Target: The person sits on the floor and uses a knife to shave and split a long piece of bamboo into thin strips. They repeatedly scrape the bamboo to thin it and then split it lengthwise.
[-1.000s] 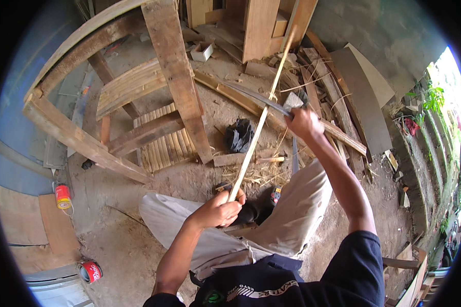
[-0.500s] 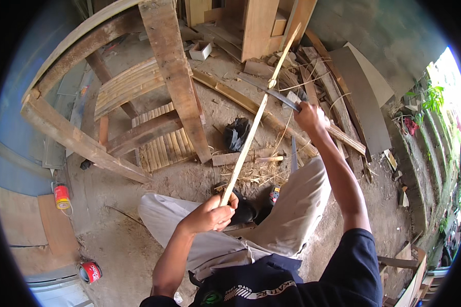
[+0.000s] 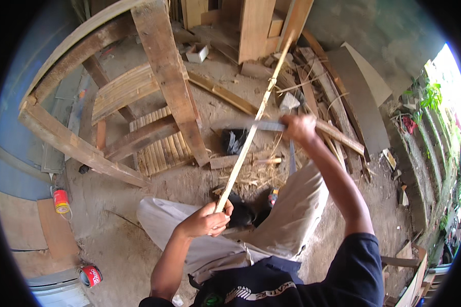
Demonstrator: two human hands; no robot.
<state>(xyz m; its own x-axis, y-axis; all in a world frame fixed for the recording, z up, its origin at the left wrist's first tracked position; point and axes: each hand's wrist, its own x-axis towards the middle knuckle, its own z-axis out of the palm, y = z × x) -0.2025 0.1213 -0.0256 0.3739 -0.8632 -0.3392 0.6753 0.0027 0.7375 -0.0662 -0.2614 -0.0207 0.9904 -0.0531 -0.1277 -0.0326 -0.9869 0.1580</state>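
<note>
A long, pale bamboo strip (image 3: 239,162) slants up and away from my lap, with knobby joints along it. My left hand (image 3: 206,220) is closed around its near end, above my left leg. In my right hand (image 3: 300,128) is a machete (image 3: 271,126), its blade pointing left and blurred toward the tip. The blade crosses the strip around its middle; whether it cuts into the wood cannot be made out. Below the strip, pale shavings (image 3: 258,178) lie on the ground between my knees, beside a black plastic bag (image 3: 234,141).
A wooden frame (image 3: 161,66) with slatted bamboo panels (image 3: 128,93) stands at the left. Scrap boards (image 3: 322,82) are piled at the far right. A red can (image 3: 90,276) and a red-and-yellow can (image 3: 61,200) sit at left. Another narrow blade (image 3: 292,157) is near my right knee.
My right hand has drawn the machete nearer and slightly left, down along the strip from a joint toward its middle. My left hand and the strip have shifted slightly.
</note>
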